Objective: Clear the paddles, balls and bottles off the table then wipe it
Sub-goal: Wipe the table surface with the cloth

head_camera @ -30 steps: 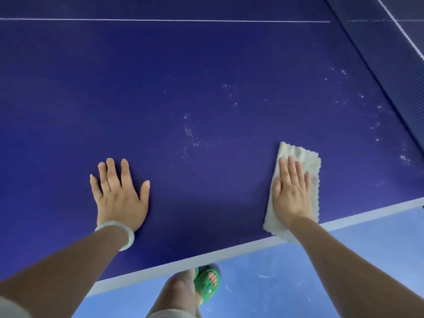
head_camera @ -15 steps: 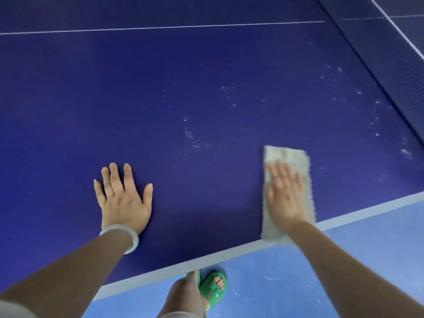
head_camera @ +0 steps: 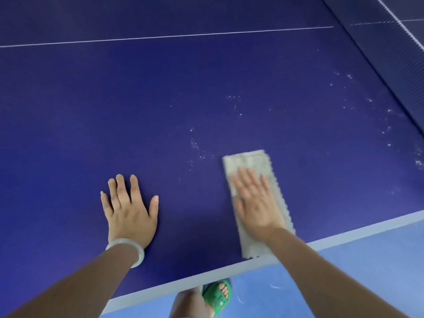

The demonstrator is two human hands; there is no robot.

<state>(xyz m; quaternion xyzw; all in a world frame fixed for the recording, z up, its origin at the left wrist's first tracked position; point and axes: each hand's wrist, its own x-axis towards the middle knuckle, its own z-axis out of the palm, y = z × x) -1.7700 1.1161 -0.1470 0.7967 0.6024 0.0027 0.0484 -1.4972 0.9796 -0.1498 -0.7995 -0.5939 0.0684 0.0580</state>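
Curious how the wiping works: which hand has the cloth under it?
The right hand presses flat on the cloth; the left hand, wearing a bangle, rests on bare table.

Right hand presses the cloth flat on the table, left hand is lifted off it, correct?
No. The head view shows the left hand resting flat on the table, not lifted; the right hand does press the cloth flat.

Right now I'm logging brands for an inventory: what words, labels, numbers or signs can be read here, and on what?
None can be read.
Green sandal: one small white round mark, too small to read.
Table, cloth, bracelet: no lettering shows; the table bears only white lines.
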